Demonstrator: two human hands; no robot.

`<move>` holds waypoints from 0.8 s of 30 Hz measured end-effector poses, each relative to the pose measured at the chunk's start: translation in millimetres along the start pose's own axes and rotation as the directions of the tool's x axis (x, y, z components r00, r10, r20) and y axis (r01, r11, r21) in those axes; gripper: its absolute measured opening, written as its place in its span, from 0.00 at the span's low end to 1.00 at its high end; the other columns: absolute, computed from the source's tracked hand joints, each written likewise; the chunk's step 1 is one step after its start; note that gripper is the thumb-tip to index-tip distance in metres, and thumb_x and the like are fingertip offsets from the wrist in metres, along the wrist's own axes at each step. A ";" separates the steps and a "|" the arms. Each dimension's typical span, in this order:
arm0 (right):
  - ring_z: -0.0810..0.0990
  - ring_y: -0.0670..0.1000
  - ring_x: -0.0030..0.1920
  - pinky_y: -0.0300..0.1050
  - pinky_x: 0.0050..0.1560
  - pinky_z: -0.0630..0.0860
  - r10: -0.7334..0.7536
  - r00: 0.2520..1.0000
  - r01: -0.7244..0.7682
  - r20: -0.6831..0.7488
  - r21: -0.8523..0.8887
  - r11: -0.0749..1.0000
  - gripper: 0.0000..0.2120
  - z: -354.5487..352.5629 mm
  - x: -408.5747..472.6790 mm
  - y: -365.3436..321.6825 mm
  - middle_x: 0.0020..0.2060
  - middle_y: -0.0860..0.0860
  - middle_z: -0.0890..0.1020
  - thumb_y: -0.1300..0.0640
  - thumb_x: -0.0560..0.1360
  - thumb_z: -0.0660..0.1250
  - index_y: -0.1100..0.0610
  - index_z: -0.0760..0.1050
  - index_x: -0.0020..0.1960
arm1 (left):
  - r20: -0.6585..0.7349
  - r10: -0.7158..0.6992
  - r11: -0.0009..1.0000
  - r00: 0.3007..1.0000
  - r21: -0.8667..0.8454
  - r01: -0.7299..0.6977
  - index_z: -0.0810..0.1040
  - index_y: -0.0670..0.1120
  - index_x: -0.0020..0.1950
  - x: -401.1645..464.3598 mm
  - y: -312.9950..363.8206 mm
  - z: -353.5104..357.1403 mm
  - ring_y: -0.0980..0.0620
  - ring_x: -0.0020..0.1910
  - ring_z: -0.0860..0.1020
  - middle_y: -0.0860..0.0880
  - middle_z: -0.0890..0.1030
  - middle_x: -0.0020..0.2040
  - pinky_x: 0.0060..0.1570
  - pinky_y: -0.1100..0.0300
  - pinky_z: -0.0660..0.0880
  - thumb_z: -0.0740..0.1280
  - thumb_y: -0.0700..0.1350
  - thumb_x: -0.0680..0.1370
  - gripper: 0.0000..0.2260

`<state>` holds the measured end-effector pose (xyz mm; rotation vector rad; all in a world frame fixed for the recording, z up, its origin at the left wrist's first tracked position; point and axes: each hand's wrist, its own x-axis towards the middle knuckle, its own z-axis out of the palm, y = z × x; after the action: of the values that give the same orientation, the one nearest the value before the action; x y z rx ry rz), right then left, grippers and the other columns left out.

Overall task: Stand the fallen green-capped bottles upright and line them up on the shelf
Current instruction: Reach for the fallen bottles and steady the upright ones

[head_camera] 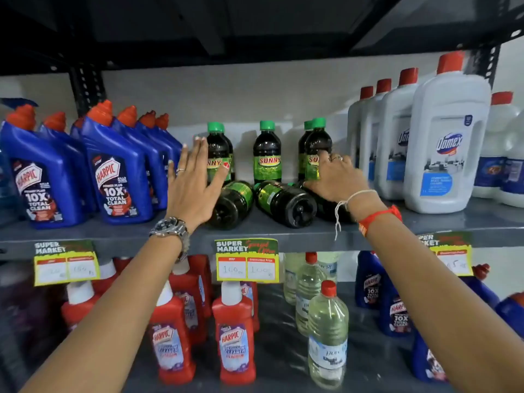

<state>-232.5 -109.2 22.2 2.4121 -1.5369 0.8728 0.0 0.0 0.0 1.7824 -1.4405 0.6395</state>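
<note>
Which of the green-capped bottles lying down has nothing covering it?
The middle fallen bottle, its dark base facing the camera. The left hand partly hides the fallen one on its left; the right hand rests over the one on its right.

left hand [192,182]: open, fingers extended | right hand [337,177]: palm down, fingers curled

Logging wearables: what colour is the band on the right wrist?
Red band, beside a thin white string; head view shows it.

Harpic btls [119,177] – Domex jugs [445,143]
</note>
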 end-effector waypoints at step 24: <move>0.73 0.59 0.62 0.53 0.65 0.68 0.123 0.890 -0.162 0.439 0.051 0.985 0.33 -9.0 22.0 2.1 0.63 0.55 0.75 0.37 0.66 0.67 0.57 0.71 0.62 | 0.594 -0.160 0.965 0.789 0.264 -0.003 0.71 0.48 0.59 -33.3 -51.0 -9.2 0.47 0.44 0.75 0.45 0.75 0.47 0.51 0.52 0.74 0.44 0.63 0.72 0.28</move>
<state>-231.1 -123.6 41.2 2.7205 -1.8801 0.4395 41.8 31.9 -32.0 2.3866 -1.7423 0.1937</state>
